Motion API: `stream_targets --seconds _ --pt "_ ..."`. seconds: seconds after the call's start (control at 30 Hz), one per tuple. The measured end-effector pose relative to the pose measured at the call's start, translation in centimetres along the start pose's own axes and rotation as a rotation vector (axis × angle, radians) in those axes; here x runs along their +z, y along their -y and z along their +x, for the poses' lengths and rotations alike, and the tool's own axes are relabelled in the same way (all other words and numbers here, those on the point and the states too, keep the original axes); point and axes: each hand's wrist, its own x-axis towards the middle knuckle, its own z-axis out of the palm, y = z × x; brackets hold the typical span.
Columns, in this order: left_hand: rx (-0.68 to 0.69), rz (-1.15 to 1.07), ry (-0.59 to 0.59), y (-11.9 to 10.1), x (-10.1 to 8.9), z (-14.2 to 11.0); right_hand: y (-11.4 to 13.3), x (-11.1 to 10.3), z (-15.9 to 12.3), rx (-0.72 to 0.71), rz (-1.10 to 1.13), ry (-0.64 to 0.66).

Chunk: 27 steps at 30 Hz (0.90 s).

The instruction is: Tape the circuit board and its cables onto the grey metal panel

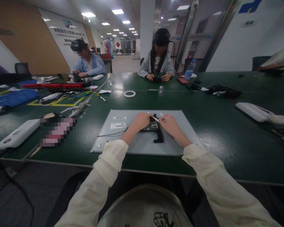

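Note:
A flat grey metal panel [175,143] with labels lies on the table in front of me. On it sits a green circuit board [153,126] with a black bracket [158,137] along its right side and thin cables to the left. Over the board's far part, a narrow white tape strip [155,119] runs between my hands. My left hand [142,121] has its fingers closed at the strip's left end, fingertips partly hidden. My right hand [169,124] pinches the strip's right part, and a small white end sticks up above its fingers.
A white tape roll [129,94] lies beyond the panel. To the left are a white power bank [17,134], a blurred pink item [58,132], loose wires and a blue tray [15,97]. Another white device [253,112] lies right. Two people sit across the table.

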Motion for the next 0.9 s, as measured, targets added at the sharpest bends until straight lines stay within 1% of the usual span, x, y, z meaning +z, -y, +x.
stream_targets --seconds 0.2,0.37,0.63,0.83,0.9 --pt "-0.015 -0.002 -0.011 -0.2 -0.1 -0.1 0.8 -0.4 -1.1 0.074 -0.139 0.062" --pt "-0.028 0.012 -0.015 -0.2 0.0 -0.1 1.6 -0.6 -1.6 0.078 -0.264 0.128" --pt "-0.022 0.046 0.008 -0.3 -0.1 -0.1 1.7 -0.4 -2.0 0.033 -0.446 0.103" --pt "-0.006 0.16 0.075 -0.7 -0.7 -0.3 1.6 -0.7 -2.1 0.037 -0.467 0.123" --pt "-0.007 0.189 0.078 -0.9 -0.8 -0.4 1.6 -0.9 -2.2 0.044 -0.452 0.118"
